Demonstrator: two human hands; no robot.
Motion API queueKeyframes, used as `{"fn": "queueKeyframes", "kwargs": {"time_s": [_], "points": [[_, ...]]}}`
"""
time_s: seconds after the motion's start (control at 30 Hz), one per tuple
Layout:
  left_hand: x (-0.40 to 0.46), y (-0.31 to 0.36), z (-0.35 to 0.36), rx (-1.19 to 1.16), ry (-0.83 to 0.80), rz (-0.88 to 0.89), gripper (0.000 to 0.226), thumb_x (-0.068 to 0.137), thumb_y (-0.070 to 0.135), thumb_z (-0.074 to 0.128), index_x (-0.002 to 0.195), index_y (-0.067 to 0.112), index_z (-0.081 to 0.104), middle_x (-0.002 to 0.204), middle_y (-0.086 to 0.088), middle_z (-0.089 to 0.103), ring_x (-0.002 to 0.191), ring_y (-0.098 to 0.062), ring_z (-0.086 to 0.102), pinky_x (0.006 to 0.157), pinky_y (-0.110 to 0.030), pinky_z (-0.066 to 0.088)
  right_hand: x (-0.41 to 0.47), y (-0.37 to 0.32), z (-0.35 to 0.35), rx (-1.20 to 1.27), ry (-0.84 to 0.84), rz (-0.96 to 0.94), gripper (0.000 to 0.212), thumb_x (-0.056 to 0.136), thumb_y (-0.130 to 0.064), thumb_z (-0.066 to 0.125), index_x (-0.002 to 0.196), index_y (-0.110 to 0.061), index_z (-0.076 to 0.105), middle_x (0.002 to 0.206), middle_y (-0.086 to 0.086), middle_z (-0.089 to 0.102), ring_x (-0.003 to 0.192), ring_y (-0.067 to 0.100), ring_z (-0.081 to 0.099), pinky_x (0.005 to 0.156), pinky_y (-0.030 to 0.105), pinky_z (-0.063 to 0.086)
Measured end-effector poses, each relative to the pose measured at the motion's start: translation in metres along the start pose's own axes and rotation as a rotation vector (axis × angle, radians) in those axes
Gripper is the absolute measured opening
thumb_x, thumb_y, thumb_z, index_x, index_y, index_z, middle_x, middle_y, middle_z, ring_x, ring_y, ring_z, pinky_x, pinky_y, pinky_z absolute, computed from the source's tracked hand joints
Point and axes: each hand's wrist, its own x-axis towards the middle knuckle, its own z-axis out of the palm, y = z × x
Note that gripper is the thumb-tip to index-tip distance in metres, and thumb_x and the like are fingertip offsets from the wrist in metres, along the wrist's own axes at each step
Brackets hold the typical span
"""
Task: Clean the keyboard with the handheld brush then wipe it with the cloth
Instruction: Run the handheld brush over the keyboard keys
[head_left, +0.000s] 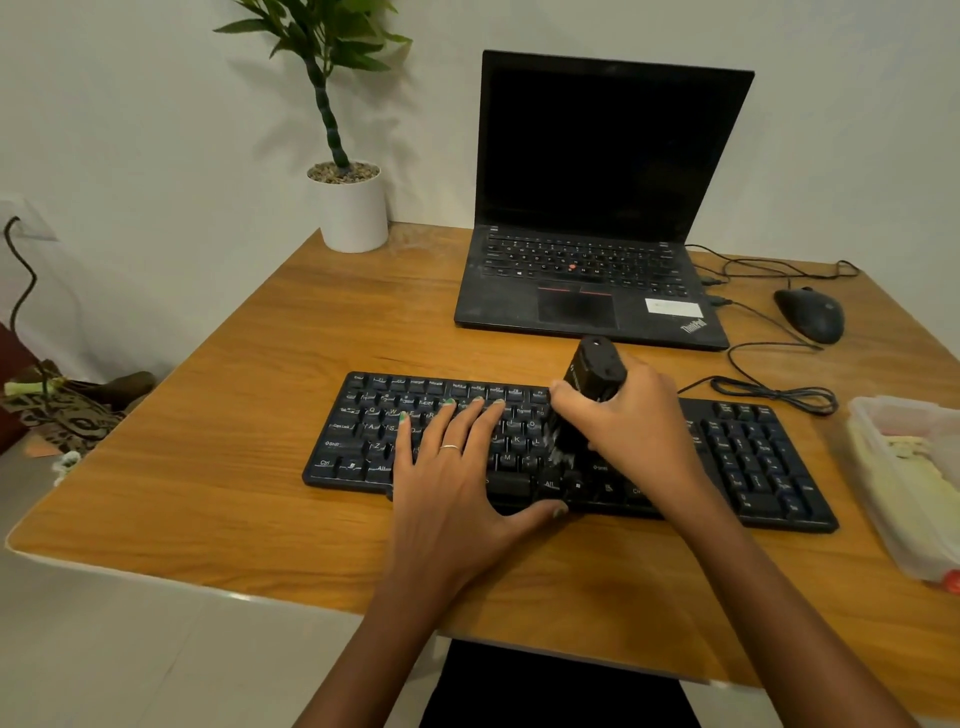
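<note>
The brushing step looked underway: the right hand (631, 415) gripped the one handheld brush (584, 402), bristles on the middle keys of the one keyboard (753, 452) at frame centre. The left hand (452, 467) lay flat, fingers straight, steadying it on the surface (234, 415). Wiping remained; no cloth could be identified.

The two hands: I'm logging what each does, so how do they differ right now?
The left hand lies flat with straight fingers on the keyboard, steadying it; the right hand is curled round the black brush. The left wears a ring; the right shows none. Both are over the keyboard.
</note>
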Motion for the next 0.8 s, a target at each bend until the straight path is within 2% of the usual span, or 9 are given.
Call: {"fn": "queueKeyframes", "kwargs": {"time_s": [0.13,0.23,0.27,0.37,0.5,0.6,0.63,0.73,0.8], "points": [[0.001,-0.001,0.000,-0.010,0.004,0.002,0.105,0.069,0.094,0.022,0.142,0.022,0.043,0.143,0.001,0.050,0.134,-0.022,0.042,0.112,-0.055,0.019,-0.002,-0.003,0.002,0.021,-0.122,-0.008,0.022,0.083,-0.030,0.066,0.079,-0.012,0.056,0.074,0.006,0.063,0.066,0.023,0.063,0.055,0.031,0.050],[0.000,0.000,0.000,0.000,0.001,0.004,0.105,0.068,0.094,0.023,0.142,0.022,0.043,0.143,0.001,0.049,0.134,-0.022,0.041,0.113,-0.054,0.018,-0.002,-0.002,0.002,-0.026,-0.002,-0.038,0.021,0.083,-0.030,0.066,0.075,-0.015,0.054,0.068,0.001,0.058,0.066,0.019,0.059,0.052,0.024,0.045],[0.000,0.000,0.000,-0.001,0.003,0.004,0.105,0.068,0.094,0.023,0.142,0.022,0.043,0.143,0.001,0.049,0.134,-0.022,0.042,0.112,-0.054,0.018,-0.003,-0.002,0.003,-0.014,-0.011,-0.047,0.020,0.083,-0.029,0.067,0.074,-0.017,0.053,0.067,-0.001,0.057,0.063,0.017,0.057,0.050,0.022,0.042],[0.000,-0.001,0.000,-0.014,0.004,0.002,0.105,0.069,0.094,0.023,0.142,0.022,0.043,0.144,0.001,0.048,0.135,-0.022,0.040,0.113,-0.055,0.019,-0.005,-0.005,0.004,-0.008,-0.149,-0.064,0.020,0.083,-0.029,0.067,0.074,-0.018,0.053,0.064,-0.003,0.055,0.057,0.011,0.052,0.048,0.019,0.040],[0.000,0.000,0.000,-0.007,0.005,0.004,0.104,0.069,0.094,0.022,0.141,0.022,0.044,0.143,0.001,0.049,0.134,-0.022,0.042,0.112,-0.054,0.018,0.000,-0.002,0.007,-0.094,-0.024,-0.106,0.022,0.083,-0.031,0.065,0.072,-0.019,0.051,0.063,-0.004,0.053,0.056,0.011,0.050,0.053,0.020,0.041],[0.001,-0.001,0.000,-0.016,0.018,0.011,0.103,0.069,0.093,0.024,0.141,0.022,0.045,0.143,0.001,0.049,0.135,-0.022,0.041,0.113,-0.054,0.018,-0.001,-0.005,0.007,-0.053,-0.205,-0.120,0.020,0.082,-0.030,0.066,0.075,-0.018,0.053,0.066,0.001,0.058,0.055,0.012,0.050,0.048,0.021,0.040],[0.001,-0.002,0.000,-0.016,0.016,0.013,0.103,0.069,0.093,0.025,0.141,0.022,0.045,0.143,0.001,0.049,0.135,-0.022,0.041,0.113,-0.054,0.019,0.001,-0.005,0.005,-0.077,-0.220,-0.121,0.022,0.082,-0.031,0.067,0.072,-0.018,0.052,0.064,0.001,0.057,0.054,0.012,0.048,0.047,0.020,0.038],[0.000,-0.001,0.000,-0.008,0.010,0.009,0.104,0.069,0.094,0.025,0.141,0.021,0.045,0.143,0.002,0.049,0.134,-0.022,0.042,0.113,-0.055,0.020,0.006,-0.003,0.004,-0.169,-0.069,-0.144,0.029,0.082,-0.031,0.066,0.065,-0.023,0.045,0.057,-0.005,0.049,0.051,0.009,0.044,0.048,0.018,0.037],[0.000,-0.001,0.000,-0.013,0.010,0.005,0.105,0.069,0.094,0.024,0.141,0.022,0.044,0.143,0.002,0.049,0.135,-0.021,0.041,0.113,-0.054,0.019,0.002,-0.003,0.007,-0.107,-0.081,-0.158,0.026,0.082,-0.029,0.066,0.067,-0.024,0.045,0.058,-0.006,0.049,0.051,0.007,0.043,0.049,0.019,0.038]]}}
